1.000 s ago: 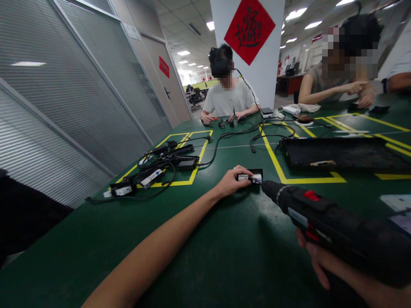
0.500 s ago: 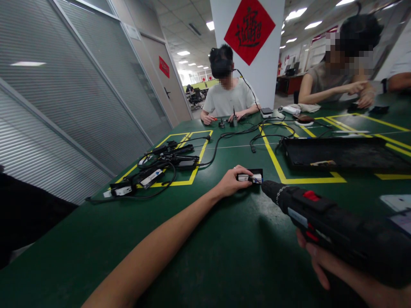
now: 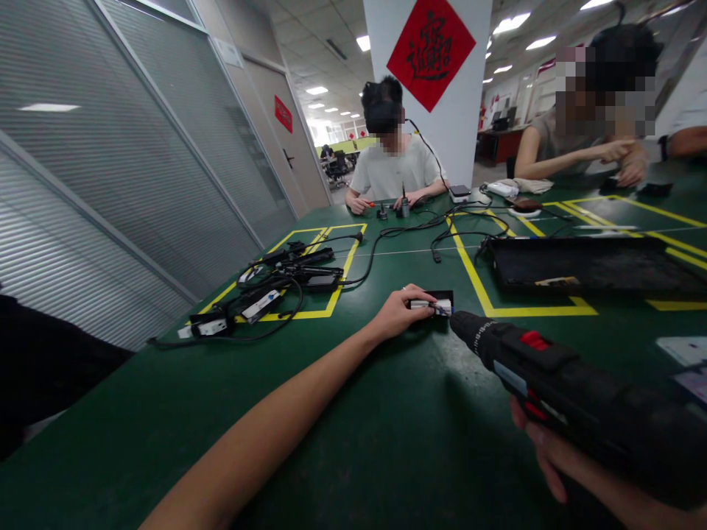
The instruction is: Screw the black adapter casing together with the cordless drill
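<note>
With my left hand [image 3: 402, 312] I grip a small black power adapter with a white label [image 3: 443, 306] on the green table [image 3: 331, 412]. The fingers lie over its left part and hide some of it. A black cordless drill [image 3: 544, 368] with red switches is held in my right hand [image 3: 546, 449], fingers around its handle. The drill's chuck points left at the adapter's right end. Whether the bit touches the adapter, I cannot make out.
Several black adapters and cables [image 3: 281, 283] lie in a yellow taped area on the left. A black tray [image 3: 596, 265] stands at the right. Loose cables [image 3: 409, 230] cross the table. Across it sit a co-worker in a white shirt [image 3: 395, 173] and another person [image 3: 585, 147].
Hardly anything differs. Both hands, the adapter and the drill keep nearly the same place, with only a very slight shift of the view.
</note>
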### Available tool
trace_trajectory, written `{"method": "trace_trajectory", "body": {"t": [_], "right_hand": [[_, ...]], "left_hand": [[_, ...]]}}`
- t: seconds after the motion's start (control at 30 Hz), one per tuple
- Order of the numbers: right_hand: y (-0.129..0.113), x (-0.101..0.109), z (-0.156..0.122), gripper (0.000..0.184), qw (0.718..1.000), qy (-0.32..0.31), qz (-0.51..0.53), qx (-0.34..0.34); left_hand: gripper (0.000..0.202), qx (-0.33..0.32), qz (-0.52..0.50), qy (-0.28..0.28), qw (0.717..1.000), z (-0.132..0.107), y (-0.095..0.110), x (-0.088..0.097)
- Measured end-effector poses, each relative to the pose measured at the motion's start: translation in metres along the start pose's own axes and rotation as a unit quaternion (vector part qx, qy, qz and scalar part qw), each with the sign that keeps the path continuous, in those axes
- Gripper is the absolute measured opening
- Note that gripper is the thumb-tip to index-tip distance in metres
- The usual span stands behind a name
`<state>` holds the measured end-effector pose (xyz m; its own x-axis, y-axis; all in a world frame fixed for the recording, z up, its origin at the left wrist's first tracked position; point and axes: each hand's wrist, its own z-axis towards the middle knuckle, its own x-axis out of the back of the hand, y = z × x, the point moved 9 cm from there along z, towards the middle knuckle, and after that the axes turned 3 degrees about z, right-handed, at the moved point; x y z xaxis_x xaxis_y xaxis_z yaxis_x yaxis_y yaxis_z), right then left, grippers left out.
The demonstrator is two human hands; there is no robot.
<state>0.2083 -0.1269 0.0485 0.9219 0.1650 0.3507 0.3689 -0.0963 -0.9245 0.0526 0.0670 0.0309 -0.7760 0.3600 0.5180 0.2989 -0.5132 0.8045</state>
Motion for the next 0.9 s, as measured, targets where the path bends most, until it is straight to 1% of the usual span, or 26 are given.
{"method": "trace_trajectory", "body": {"t": [0.1, 0.17, 0.23, 0.33, 0.43, 0.57, 0.63, 0.73, 0.8, 0.9], "right_hand": [[0.020, -0.009, 0.002, 0.006, 0.997, 0.019, 0.074, -0.013], [0.032, -0.014, 0.006, 0.003, 0.991, 0.030, 0.123, -0.037], [0.040, -0.019, 0.011, 0.005, 0.989, 0.012, 0.135, -0.065], [0.047, -0.020, 0.016, 0.014, 0.989, -0.020, 0.117, -0.087], [0.049, -0.016, 0.013, 0.018, 0.992, -0.011, 0.087, -0.086], [0.050, -0.015, 0.005, 0.004, 0.994, 0.038, 0.076, -0.073], [0.049, -0.016, 0.003, 0.005, 0.993, 0.053, 0.085, -0.065], [0.039, -0.015, 0.005, 0.007, 0.997, 0.037, 0.064, -0.034], [0.033, -0.010, 0.007, 0.007, 0.999, 0.028, 0.040, -0.018], [0.032, -0.005, 0.009, 0.007, 0.999, 0.023, 0.027, -0.011]], "left_hand": [[0.029, 0.006, -0.011, 0.002, 1.000, 0.000, -0.003, 0.000], [0.030, 0.011, -0.017, 0.003, 1.000, 0.000, -0.004, 0.000], [0.030, 0.016, -0.022, 0.002, 1.000, 0.000, -0.005, 0.000], [0.030, 0.016, -0.024, -0.004, 1.000, 0.000, -0.002, 0.000], [0.031, 0.016, -0.020, -0.004, 1.000, -0.001, -0.001, 0.000], [0.031, 0.015, -0.020, 0.002, 1.000, -0.001, -0.003, 0.001], [0.031, 0.014, -0.023, 0.000, 1.000, -0.001, -0.004, 0.000], [0.031, 0.016, -0.017, 0.002, 1.000, -0.001, -0.005, 0.000], [0.030, 0.015, -0.009, 0.003, 1.000, -0.001, -0.004, 0.000], [0.029, 0.007, -0.003, 0.004, 1.000, -0.001, -0.002, 0.000]]}}
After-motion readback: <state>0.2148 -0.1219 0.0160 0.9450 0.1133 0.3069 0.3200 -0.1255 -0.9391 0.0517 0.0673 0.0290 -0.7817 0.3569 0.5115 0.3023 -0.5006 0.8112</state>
